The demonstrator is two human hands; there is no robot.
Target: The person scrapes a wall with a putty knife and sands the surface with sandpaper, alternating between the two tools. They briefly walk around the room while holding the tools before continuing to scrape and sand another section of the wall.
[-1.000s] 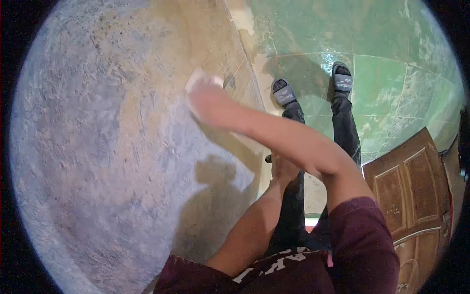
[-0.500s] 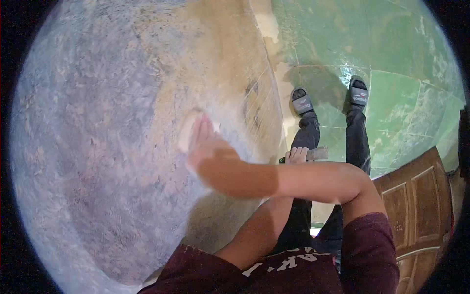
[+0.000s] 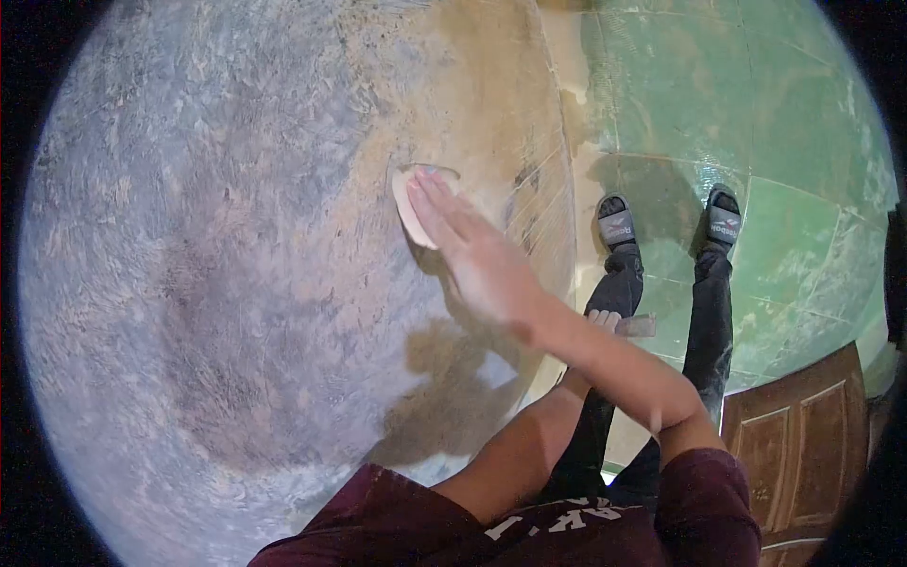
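Observation:
Against the mottled grey and tan wall (image 3: 265, 246), my right hand (image 3: 477, 255) presses a pale, flat pad (image 3: 416, 213), its fingers laid together over it. The right arm reaches across my body from the right side. Lower down, partly behind that forearm, my left hand (image 3: 605, 319) is closed around a flat tool, perhaps a scraper. The tool's blade-like end (image 3: 638, 326) sticks out to the right of the fingers, in front of my trouser leg. The tool's handle is mostly hidden by my left fingers.
Two feet in grey slippers (image 3: 616, 227) (image 3: 724, 222) stand on the green tiled floor (image 3: 671, 85). A brown panelled wooden door (image 3: 794, 444) is at the lower right. My shadow falls across the lower wall.
My right hand has moved up and to the right along the wall with the pad. The view has shifted, so the feet and left hand appear lower and further right.

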